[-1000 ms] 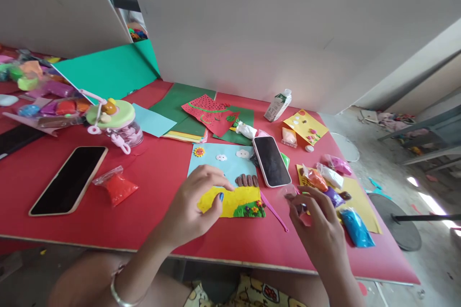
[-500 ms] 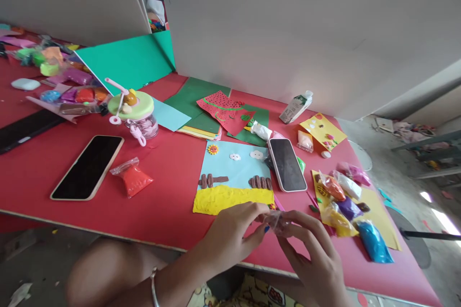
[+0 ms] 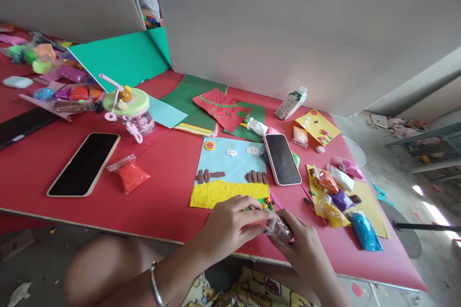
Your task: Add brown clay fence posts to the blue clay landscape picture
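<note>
Between my two hands is a small clear plastic bag of brown clay (image 3: 281, 231), just above the table's front edge. My right hand (image 3: 301, 239) is wrapped round the bag's right side. My left hand (image 3: 236, 220) pinches at the bag's left end, its fingertips partly hidden. Just behind them lies a clay picture (image 3: 230, 195) on light blue card, with a sun, white clouds, brown fence pieces, a yellow ground and small flowers at its lower right. My left hand covers part of its lower edge.
Right of the picture are a phone (image 3: 283, 159) and several bags of coloured clay (image 3: 342, 199) on yellow card. A second phone (image 3: 84, 165), a bag of red clay (image 3: 131, 175) and a lidded jar (image 3: 131, 110) stand left. A carton (image 3: 291, 104) is at the back.
My right hand has closed round the bag, its fingers now curled beneath it, and the brown clay shows more plainly. The flowers on the picture are less covered. The view has shifted slightly.
</note>
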`<action>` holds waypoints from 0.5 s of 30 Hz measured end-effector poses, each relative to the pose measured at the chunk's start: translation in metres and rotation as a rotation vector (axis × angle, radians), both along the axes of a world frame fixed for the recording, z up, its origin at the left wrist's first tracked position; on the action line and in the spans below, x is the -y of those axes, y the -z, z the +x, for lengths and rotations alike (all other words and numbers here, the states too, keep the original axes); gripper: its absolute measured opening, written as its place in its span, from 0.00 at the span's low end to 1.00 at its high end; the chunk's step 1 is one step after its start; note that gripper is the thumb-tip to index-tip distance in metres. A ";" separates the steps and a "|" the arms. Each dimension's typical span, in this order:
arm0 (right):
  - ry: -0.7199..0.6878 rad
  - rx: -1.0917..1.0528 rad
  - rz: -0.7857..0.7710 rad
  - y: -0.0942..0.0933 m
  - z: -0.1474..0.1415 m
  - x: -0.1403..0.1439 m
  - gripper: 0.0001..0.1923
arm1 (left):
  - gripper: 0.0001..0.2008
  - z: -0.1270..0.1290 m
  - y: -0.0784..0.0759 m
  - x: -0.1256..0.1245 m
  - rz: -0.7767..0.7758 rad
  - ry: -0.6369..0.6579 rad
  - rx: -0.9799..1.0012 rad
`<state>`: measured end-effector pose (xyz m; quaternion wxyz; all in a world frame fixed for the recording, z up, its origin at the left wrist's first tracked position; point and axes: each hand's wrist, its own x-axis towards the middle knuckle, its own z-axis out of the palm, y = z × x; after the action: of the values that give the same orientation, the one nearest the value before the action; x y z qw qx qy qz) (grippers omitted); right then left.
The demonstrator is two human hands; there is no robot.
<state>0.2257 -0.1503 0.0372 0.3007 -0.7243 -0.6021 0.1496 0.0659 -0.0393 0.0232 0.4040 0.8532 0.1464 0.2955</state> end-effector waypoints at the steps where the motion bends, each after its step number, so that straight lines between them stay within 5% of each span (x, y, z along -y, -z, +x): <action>1: 0.000 0.007 -0.007 0.000 0.000 0.000 0.02 | 0.10 0.000 0.000 -0.001 0.024 -0.002 -0.021; 15: -0.071 0.201 -0.032 0.008 -0.004 -0.005 0.03 | 0.03 0.001 0.005 0.004 0.137 -0.072 -0.074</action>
<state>0.2212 -0.1454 0.0290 0.2219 -0.7185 -0.6521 0.0964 0.0669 -0.0428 0.0181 0.3281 0.8834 0.1713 0.2874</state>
